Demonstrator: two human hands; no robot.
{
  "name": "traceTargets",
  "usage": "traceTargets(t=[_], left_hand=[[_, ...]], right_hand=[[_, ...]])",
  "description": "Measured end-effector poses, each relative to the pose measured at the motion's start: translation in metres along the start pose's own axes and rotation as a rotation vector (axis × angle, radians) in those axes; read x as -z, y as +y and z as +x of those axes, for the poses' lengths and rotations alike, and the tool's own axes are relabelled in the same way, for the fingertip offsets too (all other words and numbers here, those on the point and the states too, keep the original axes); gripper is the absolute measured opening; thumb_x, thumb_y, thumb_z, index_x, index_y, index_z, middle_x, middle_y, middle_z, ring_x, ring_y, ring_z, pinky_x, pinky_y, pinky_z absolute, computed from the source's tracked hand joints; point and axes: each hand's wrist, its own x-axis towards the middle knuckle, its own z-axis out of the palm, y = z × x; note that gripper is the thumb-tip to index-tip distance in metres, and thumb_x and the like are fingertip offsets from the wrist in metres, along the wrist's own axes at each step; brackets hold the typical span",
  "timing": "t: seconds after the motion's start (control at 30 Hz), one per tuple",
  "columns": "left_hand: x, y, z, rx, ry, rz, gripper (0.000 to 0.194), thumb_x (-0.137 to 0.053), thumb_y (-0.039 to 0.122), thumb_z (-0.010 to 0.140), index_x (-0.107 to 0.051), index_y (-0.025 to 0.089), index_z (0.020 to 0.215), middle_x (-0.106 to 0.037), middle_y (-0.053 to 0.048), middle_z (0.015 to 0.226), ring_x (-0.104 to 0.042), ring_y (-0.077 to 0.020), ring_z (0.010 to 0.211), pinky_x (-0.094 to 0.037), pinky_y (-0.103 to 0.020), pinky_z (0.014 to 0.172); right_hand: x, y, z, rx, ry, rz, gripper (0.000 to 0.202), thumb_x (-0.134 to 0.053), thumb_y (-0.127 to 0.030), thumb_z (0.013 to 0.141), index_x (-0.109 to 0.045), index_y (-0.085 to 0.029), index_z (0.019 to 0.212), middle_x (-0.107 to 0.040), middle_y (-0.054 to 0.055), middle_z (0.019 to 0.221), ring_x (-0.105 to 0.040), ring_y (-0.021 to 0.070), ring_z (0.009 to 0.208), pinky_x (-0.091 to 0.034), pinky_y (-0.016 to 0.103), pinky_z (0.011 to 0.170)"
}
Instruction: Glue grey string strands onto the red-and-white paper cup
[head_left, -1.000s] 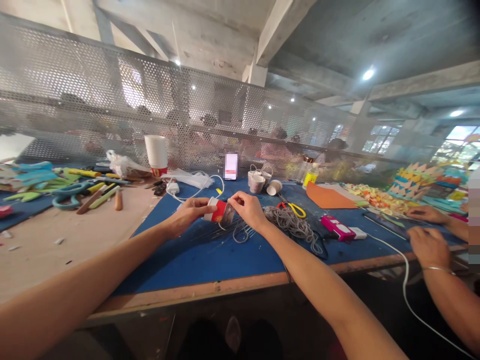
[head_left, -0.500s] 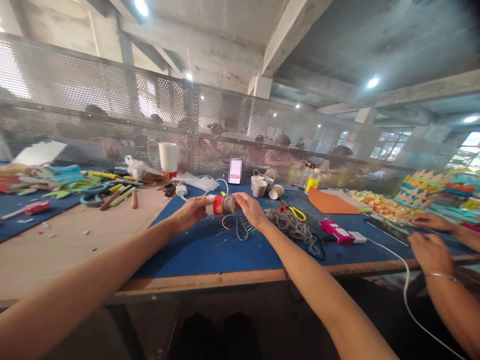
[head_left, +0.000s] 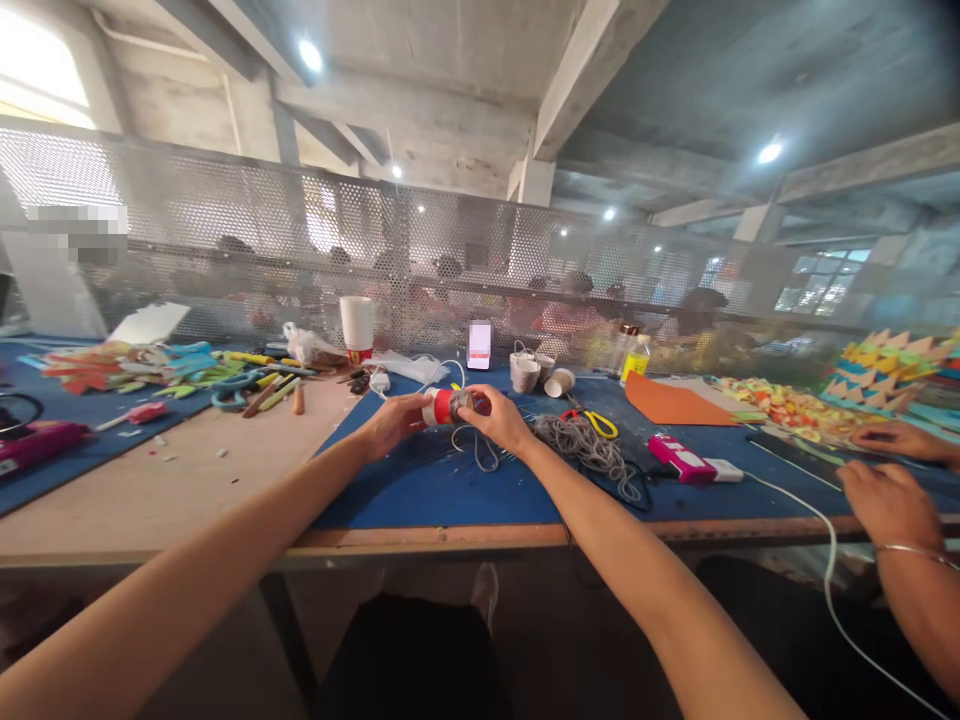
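A red and white paper cup (head_left: 444, 406) lies on its side between my two hands, just above the blue table mat. Grey cord (head_left: 466, 403) is wound around its right end. My left hand (head_left: 394, 420) grips the white left end. My right hand (head_left: 499, 415) is closed around the corded end, thumb in front. A loose loop of cord (head_left: 486, 460) hangs below the cup. To the right lies a tangled heap of grey cord (head_left: 585, 448), with yellow-handled scissors (head_left: 600, 425) behind it.
Behind stand a phone (head_left: 479, 345), cord-wrapped cups (head_left: 524, 374) and a stack of paper cups (head_left: 356, 325). Orange paper (head_left: 671, 402) and a pink device (head_left: 681, 460) with a white cable lie right. A co-worker's hand (head_left: 889, 500) is at far right; cutting tools (head_left: 274, 390) lie left.
My right hand has closed further around the corded end, its fingers now wrapping over the cup. The view has shifted, so more of the table's left side shows.
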Motion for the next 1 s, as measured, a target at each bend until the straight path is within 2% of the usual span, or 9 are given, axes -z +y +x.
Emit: traceTargets(t=[0.17, 0.33, 0.5, 0.63, 0.77, 0.93, 1.0], left_hand=[[0.003, -0.007, 0.000, -0.065, -0.018, 0.060, 0.026, -0.091, 0.035, 0.067, -0.077, 0.016, 0.078, -0.078, -0.008, 0.084, -0.070, -0.0243, 0.083, -0.050, -0.036, 0.083], [0.006, -0.008, 0.001, -0.062, -0.049, 0.058, 0.028, -0.092, 0.030, 0.066, -0.079, 0.015, 0.086, -0.078, -0.009, 0.090, -0.070, -0.0237, 0.086, -0.051, -0.035, 0.083], [0.010, -0.010, 0.003, -0.059, -0.025, 0.013, 0.019, -0.089, 0.027, 0.069, -0.077, 0.016, 0.078, -0.077, -0.008, 0.085, -0.068, -0.0218, 0.082, -0.051, -0.034, 0.083], [0.010, -0.010, 0.003, -0.071, -0.022, 0.004, 0.019, -0.089, 0.027, 0.069, -0.075, 0.015, 0.075, -0.076, -0.008, 0.083, -0.068, -0.0225, 0.081, -0.051, -0.035, 0.082], [0.008, -0.008, 0.003, -0.048, -0.013, 0.002, 0.026, -0.090, 0.034, 0.070, -0.077, 0.017, 0.084, -0.078, -0.007, 0.088, -0.070, -0.0242, 0.085, -0.051, -0.036, 0.084], [0.004, -0.004, -0.001, -0.067, -0.068, -0.018, 0.034, -0.090, 0.034, 0.072, -0.081, 0.017, 0.099, -0.079, -0.011, 0.109, -0.069, -0.0283, 0.106, -0.049, -0.041, 0.099], [0.003, -0.002, -0.003, -0.057, -0.073, -0.025, 0.035, -0.090, 0.034, 0.073, -0.081, 0.017, 0.102, -0.079, -0.011, 0.111, -0.068, -0.0288, 0.109, -0.050, -0.043, 0.100]], right_hand=[[-0.001, 0.009, 0.001, 0.153, 0.036, -0.161, 0.048, -0.075, -0.028, 0.085, -0.063, -0.018, 0.130, -0.068, 0.012, 0.129, -0.068, 0.0228, 0.113, -0.053, 0.037, 0.103], [-0.002, 0.008, 0.000, 0.240, 0.002, -0.342, 0.059, -0.072, -0.020, 0.083, -0.056, -0.018, 0.140, -0.064, 0.014, 0.136, -0.062, 0.0274, 0.127, -0.048, 0.041, 0.113], [-0.004, 0.005, -0.002, 0.274, -0.015, -0.383, 0.062, -0.070, -0.016, 0.085, -0.053, -0.022, 0.145, -0.061, 0.013, 0.140, -0.058, 0.0279, 0.133, -0.047, 0.043, 0.115], [-0.004, 0.001, -0.004, 0.297, -0.007, -0.357, 0.061, -0.069, -0.013, 0.084, -0.055, -0.022, 0.143, -0.062, 0.012, 0.139, -0.058, 0.0275, 0.134, -0.047, 0.044, 0.117], [-0.004, -0.002, -0.004, 0.312, -0.010, -0.370, 0.062, -0.066, -0.010, 0.085, -0.054, -0.024, 0.144, -0.061, 0.011, 0.142, -0.057, 0.0278, 0.136, -0.049, 0.044, 0.116], [-0.004, -0.004, -0.005, 0.355, 0.013, -0.380, 0.061, -0.063, -0.007, 0.085, -0.054, -0.022, 0.143, -0.060, 0.012, 0.144, -0.055, 0.0278, 0.138, -0.045, 0.045, 0.120], [-0.005, -0.005, -0.005, 0.350, 0.009, -0.370, 0.062, -0.062, -0.007, 0.086, -0.053, -0.024, 0.144, -0.059, 0.011, 0.145, -0.054, 0.0274, 0.140, -0.044, 0.045, 0.121]])
